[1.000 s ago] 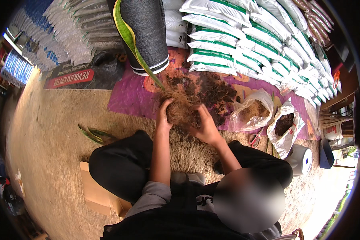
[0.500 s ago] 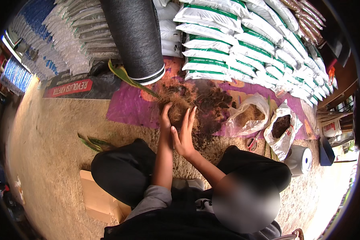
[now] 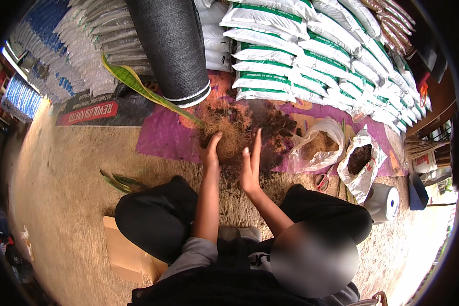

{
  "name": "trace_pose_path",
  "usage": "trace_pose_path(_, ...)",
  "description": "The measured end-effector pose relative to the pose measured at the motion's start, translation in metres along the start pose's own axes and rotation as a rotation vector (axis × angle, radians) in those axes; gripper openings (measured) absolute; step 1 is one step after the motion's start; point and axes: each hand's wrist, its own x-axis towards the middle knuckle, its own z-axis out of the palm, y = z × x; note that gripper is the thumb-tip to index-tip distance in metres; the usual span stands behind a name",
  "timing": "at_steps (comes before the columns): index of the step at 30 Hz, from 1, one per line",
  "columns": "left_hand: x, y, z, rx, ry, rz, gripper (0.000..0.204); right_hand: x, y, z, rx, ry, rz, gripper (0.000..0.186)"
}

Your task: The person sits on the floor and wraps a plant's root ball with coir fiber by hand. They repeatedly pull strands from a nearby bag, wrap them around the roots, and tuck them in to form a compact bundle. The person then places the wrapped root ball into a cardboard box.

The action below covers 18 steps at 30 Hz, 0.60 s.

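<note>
A ball of brown fibre (image 3: 230,136) with a long green, yellow-edged snake plant leaf (image 3: 137,85) jutting to the upper left is in front of me. My left hand (image 3: 210,150) cups its near left side, fingers curled against the fibre. To the right, my right hand (image 3: 251,166) is held apart from the ball, its fingers straight and nothing in it. Dark loose soil (image 3: 274,127) lies just beyond and right of the ball, on a purple and orange sheet (image 3: 160,135).
At right stand a clear bag of brown fibre (image 3: 319,145), a white bag of dark soil (image 3: 359,160), red-handled scissors (image 3: 321,181) and a grey-white pot (image 3: 382,203). White sacks (image 3: 268,61) and a dark roll (image 3: 171,48) are behind. Cut leaves (image 3: 120,182) and cardboard (image 3: 120,255) lie left.
My right hand has come off the fibre ball and moved right. The leaf has swung further out to the left and shows more of its length. My left hand stays on the ball.
</note>
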Motion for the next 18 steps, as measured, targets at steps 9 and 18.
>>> trace_pose_path(9,-0.025,0.03,0.018,-0.097,-0.112,0.024,0.042,-0.009,-0.002,-0.022,-0.23,-0.008,-0.101,0.083)
trace_pose_path(18,-0.03,0.033,0.015,-0.15,-0.17,-0.034,0.042,0.007,0.021,-0.035,0.389,-0.349,0.442,0.051)
